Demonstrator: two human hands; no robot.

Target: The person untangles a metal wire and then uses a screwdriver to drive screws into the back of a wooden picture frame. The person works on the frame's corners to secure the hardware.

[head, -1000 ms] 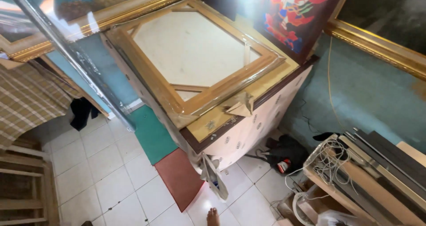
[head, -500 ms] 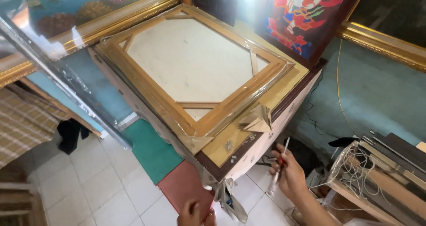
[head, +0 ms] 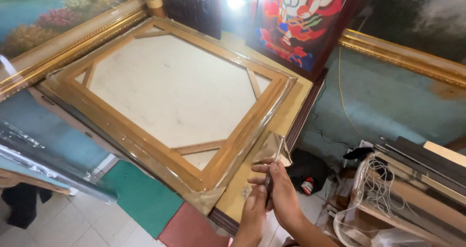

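A large wooden picture frame lies face down on a yellow-topped table, with the pale back of its canvas showing. A loose flap of brown tape curls up at the frame's near right edge. My right hand grips a thin metal tool whose tip rests on that flap. My left hand sits just below and left of the right hand, fingers curled against the tool's lower end. Whether it grips the tool is hidden.
A roll of tape stands at the table's far corner. Gold-framed paintings and a bright red painting lean around the table. Stacked frame mouldings with white cord lie at right. Green and red mats cover the floor.
The view has moved closer over the frame. Both hands rose from below the table edge, and the tool now touches the tape flap.
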